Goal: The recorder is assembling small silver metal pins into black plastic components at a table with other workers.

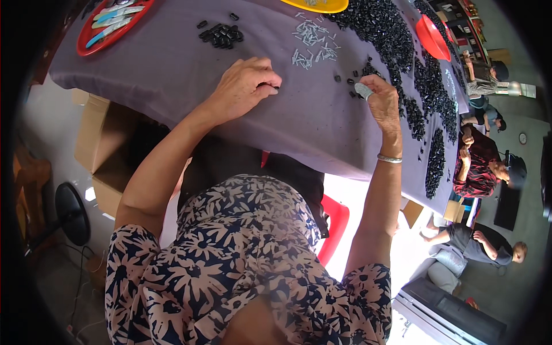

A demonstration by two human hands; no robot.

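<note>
Over the purple cloth, my left hand (244, 86) is closed in a pinch, with a bit of a small black plastic piece (276, 88) showing at its fingertips. My right hand (382, 103) is raised to the right, its fingers curled together; a grey wrap (363, 90) covers one fingertip. What lies between those fingers is hidden. A few loose black pieces (351, 81) lie beside the right hand. Beyond my left hand is a small heap of black pieces (223, 36). Thin clear or silvery pins (310, 34) are scattered between the two hands, farther back.
A large spread of black pieces (397, 52) covers the table's right side. A red tray (118, 43) with blue-and-white tools is at the far left; a yellow dish (322, 7) and red bowl (431, 37) stand farther off. Several people sit or stand at right. Cardboard boxes (95, 135) are below the table.
</note>
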